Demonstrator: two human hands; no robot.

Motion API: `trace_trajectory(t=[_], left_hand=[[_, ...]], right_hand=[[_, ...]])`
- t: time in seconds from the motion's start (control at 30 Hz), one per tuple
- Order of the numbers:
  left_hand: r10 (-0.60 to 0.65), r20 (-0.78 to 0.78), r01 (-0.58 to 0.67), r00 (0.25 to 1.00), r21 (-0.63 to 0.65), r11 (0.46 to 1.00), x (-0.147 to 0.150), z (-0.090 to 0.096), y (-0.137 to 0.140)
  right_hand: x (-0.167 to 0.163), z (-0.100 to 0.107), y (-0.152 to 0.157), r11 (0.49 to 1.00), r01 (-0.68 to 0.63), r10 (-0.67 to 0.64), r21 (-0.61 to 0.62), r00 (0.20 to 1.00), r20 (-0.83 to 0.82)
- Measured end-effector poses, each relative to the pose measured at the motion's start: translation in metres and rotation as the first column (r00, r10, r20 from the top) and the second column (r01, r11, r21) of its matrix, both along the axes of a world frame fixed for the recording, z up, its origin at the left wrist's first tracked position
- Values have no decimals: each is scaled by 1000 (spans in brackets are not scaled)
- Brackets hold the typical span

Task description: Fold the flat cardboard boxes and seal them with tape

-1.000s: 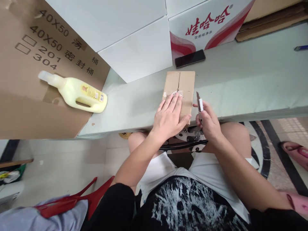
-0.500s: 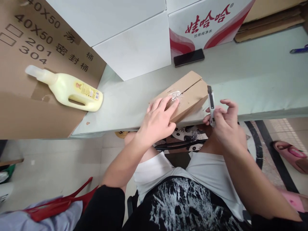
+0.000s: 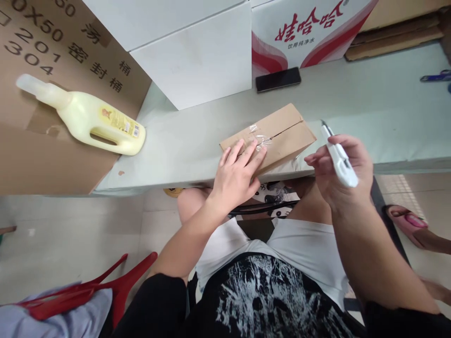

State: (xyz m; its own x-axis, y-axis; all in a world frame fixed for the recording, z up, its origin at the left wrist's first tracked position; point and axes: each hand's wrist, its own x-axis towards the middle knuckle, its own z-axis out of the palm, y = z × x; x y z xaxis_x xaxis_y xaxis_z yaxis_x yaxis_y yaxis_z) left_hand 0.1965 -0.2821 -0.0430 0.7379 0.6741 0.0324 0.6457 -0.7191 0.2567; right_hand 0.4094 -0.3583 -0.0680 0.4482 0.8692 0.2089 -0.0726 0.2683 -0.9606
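Note:
A small brown cardboard box (image 3: 287,134) lies at a slant on the pale green tabletop, close to its front edge. A dark slit runs along its top, and crumpled clear tape (image 3: 262,142) sticks near the middle of that line. My left hand (image 3: 239,166) rests on the box's left part with fingers spread flat. To the right of the box, my right hand (image 3: 347,169) holds a white utility knife (image 3: 340,162), its dark blade tip pointing up and away from me. The knife is apart from the box.
Behind the box lies a black phone (image 3: 278,80) against a white and red carton (image 3: 303,35). On the left, a yellow pump bottle (image 3: 102,124) lies before a big brown carton (image 3: 45,155). A purple-blue object (image 3: 435,77) is at far right. A red chair (image 3: 123,286) stands lower left.
My right hand has moved right, away from the box's end, and turned so the knife now leans with its white body showing. My left hand stays on the box.

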Motion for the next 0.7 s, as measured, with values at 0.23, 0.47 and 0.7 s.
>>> trace_trajectory(t=[0.23,0.47,0.7], left_hand=[[55,70,-58,996,37,998,4,-6,-1],[39,96,-46,995,63,997,4,-10,2],[45,103,-52,994,66,996,5,-11,2]], right_hand=[[12,0,10,999,14,-11,38,996,-85],[13,0,12,985,18,-28,-173,998,-56],[9,2,15,982,-14,16,-190,1000,9]])
